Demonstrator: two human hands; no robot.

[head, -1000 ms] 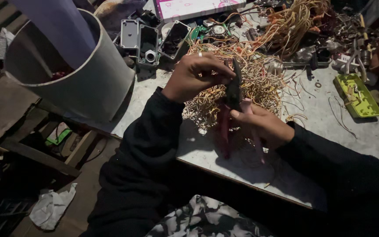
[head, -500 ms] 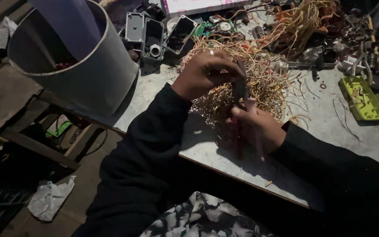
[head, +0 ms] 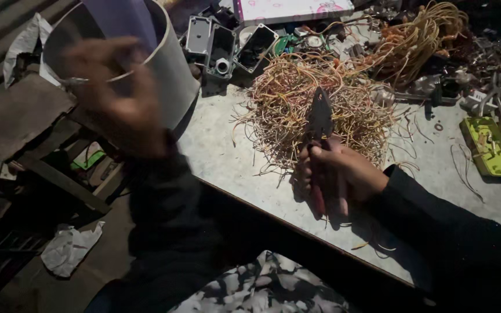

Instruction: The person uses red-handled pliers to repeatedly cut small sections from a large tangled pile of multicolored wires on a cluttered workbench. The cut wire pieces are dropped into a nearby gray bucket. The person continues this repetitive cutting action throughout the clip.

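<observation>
Pliers (head: 319,124) stood point-up in the right hand (head: 343,174). The fingers were wrapped tight round the red handles, so the tool was held firm and could not slip. The dark tip pointed to twelve o'clock from that hand, right at the big heap of thin wires (head: 314,107). It probably stood that way so the tip was close to the wires, ready to use. The heap lay on the grey table (head: 233,168), just past the tip, and the hand rested on the table near its front edge.

The left hand (head: 117,95) was up in the air over the big round bucket (head: 169,75), at about ten o'clock from the pliers. It was very blurred. The fingers looked bent, and a small pale thing seemed to stick out at nine o'clock from them, but I could not tell if the hand was pinching it or just curled. The bucket stood by the left end of the table, probably to catch small bits.

Grey boxes (head: 221,40) lay at eleven o'clock from the heap. A green board (head: 488,148) lay at three o'clock from the right hand, well apart. A crumpled rag (head: 71,249) lay on the floor at seven o'clock from the left hand.
</observation>
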